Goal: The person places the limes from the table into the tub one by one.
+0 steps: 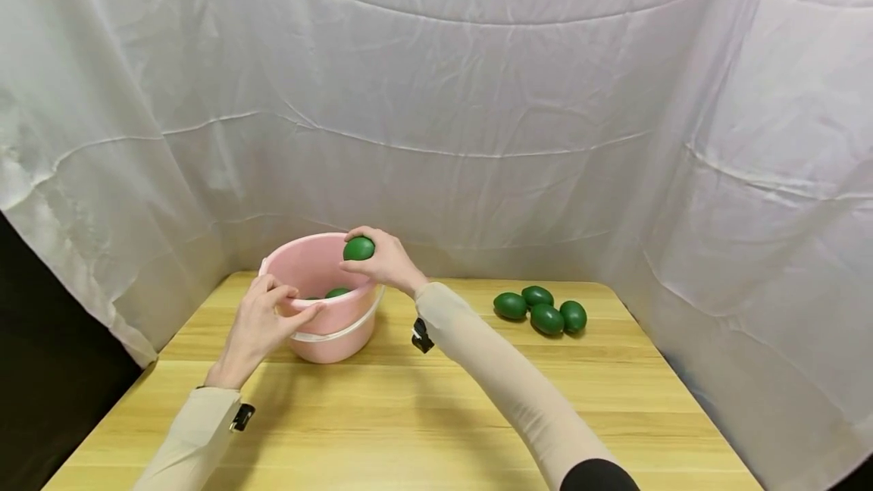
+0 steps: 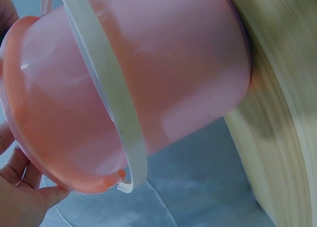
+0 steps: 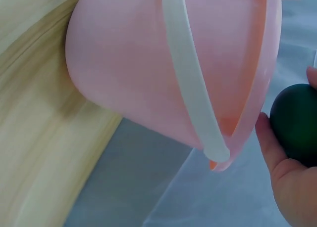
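A pink bucket [image 1: 334,347] with a white handle [image 2: 119,103] stands upright on the table. My left hand [image 1: 255,328] grips its near-left rim, fingers curled over the edge and thumb outside. Over the right side of the rim, my right hand [image 1: 386,260] holds a dark green lime [image 1: 358,248] between thumb and fingers. In the right wrist view this lime [image 3: 297,123] is just beyond the rim. Inside the bucket, green limes [image 1: 337,292] show partly above the near rim; the rest of the inside bottom is hidden.
Several more green limes [image 1: 547,319] lie grouped on the right part of the wooden table [image 1: 382,430]. Pale cloth curtains [image 1: 443,97] hang behind the table and along both sides. The right forearm reaches across the table's middle.
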Demonstrator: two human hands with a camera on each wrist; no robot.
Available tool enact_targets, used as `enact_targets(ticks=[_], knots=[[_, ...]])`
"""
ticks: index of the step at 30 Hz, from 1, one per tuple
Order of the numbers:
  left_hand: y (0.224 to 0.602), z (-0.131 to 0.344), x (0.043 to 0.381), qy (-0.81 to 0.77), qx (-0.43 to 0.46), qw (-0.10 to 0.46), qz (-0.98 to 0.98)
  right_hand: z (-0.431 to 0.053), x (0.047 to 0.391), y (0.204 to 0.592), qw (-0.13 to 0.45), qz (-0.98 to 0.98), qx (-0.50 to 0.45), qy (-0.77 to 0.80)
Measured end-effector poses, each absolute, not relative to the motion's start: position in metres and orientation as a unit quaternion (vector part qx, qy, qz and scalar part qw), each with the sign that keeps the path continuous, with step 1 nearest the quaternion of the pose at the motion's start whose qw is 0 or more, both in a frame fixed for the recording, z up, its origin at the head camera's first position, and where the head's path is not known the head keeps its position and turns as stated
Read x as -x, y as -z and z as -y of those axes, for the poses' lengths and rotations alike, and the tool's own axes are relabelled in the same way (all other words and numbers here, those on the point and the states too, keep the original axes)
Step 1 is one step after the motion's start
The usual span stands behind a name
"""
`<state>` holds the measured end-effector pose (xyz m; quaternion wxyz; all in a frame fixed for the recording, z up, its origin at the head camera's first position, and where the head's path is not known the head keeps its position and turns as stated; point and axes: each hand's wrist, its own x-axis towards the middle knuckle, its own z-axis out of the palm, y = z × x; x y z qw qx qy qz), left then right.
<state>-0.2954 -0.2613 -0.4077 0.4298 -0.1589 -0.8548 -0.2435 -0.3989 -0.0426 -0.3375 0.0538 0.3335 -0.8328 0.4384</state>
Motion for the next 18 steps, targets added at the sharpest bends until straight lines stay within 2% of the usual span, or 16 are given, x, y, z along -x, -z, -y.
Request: enact_targets(ticks=[5,11,18], knots=[[0.407,0.263,0.296,0.246,0.160,0.433,0.852,0.053,0.395,0.335,0.050,0.848,-0.341,-0.403],[0.406,0.263,0.296,0.242,0.159,0.429,0.856,0.059,0.395,0.332,0.076,0.857,-0.342,-0.378],[0.408,0.265,0.293,0.249,0.155,0.424,0.857,0.065,0.396,0.339,0.067,0.865,-0.326,-0.376]])
